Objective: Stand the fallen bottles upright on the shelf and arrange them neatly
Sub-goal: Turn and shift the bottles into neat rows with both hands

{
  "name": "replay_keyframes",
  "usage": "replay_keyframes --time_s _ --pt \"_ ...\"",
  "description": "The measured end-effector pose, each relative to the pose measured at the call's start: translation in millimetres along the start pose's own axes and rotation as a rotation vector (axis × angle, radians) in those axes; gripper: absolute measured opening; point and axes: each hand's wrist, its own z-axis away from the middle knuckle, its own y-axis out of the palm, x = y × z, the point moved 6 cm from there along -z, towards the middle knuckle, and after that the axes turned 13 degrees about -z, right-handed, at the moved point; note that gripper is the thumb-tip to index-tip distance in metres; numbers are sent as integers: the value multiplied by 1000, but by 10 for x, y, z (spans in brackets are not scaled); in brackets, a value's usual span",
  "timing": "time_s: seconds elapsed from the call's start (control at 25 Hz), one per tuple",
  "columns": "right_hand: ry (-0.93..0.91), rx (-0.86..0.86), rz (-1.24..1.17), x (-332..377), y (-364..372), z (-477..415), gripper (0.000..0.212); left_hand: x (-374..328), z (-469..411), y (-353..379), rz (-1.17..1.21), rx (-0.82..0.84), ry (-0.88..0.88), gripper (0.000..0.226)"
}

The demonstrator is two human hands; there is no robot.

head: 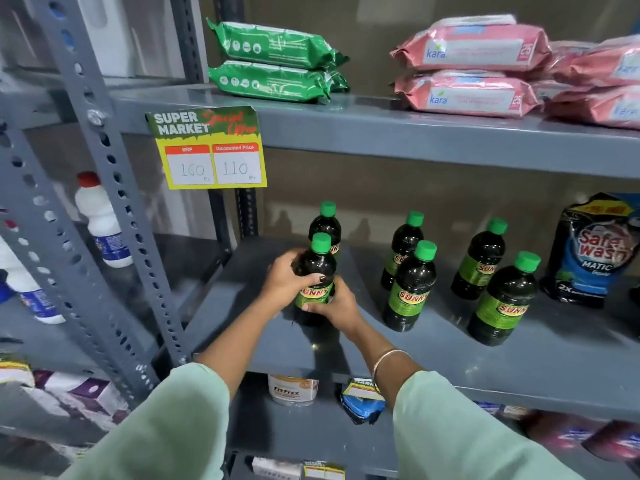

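Observation:
Several dark bottles with green caps and green "Sunny" labels stand upright on the grey middle shelf. Both hands hold the front-left bottle, which is upright on the shelf. My left hand wraps its left side and my right hand grips its lower right. Directly behind it stands another bottle. To the right stand two pairs: a rear bottle with a front one, and a rear bottle with a front one. No bottle lies on its side.
A blue-black "Safe wash" pouch stands at the shelf's right end. A price tag hangs from the upper shelf, which carries green and pink packs. White bottles stand on the left rack behind a grey upright post.

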Motion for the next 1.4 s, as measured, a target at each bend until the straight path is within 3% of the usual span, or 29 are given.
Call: replay_keyframes --time_s 0.32,0.48,0.64,0.88,1.4 --pt "43 97 -40 -10 -111 -41 66 -52 64 108 -44 -114 -23 54" --pt "63 62 -48 -79 -135 -32 78 -112 -21 98 77 106 9 64" --pt "77 17 31 -110 -116 -31 77 -161 -88 68 111 294 1 58" --pt "61 57 -2 -150 -94 108 66 -202 127 19 166 194 1 47" --pt "61 138 -11 -214 -110 454 68 -231 551 8 80 138 79 39"
